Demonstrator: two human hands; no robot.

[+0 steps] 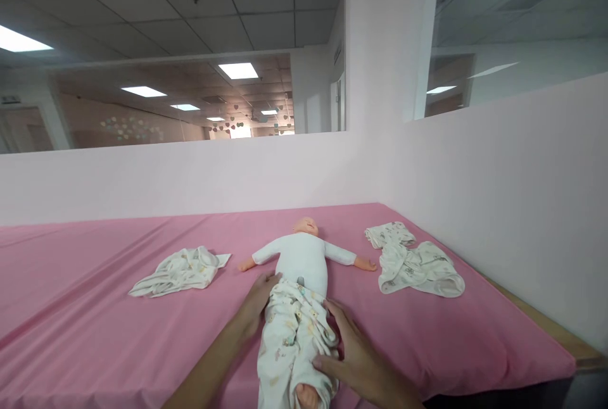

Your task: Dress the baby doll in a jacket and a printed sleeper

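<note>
A baby doll (303,256) in a white long-sleeved top lies on its back, arms spread, head away from me. Patterned white baby pants (289,327) cover its legs, and one bare foot (306,395) shows at the near end. My left hand (258,303) is closed at the left side of the waistband, its fingertips partly hidden by cloth. On the right side of the pants rests my right hand (346,346), thumb and forefinger wide apart and touching the fabric. A small grey patch (300,281) shows just above the waistband.
The pink sheet (118,346) covers a padded surface against white walls. A crumpled patterned baby garment (183,271) lies to the left. More patterned baby clothes (418,266) lie to the right. A wooden edge (536,323) runs along the right wall, below windows.
</note>
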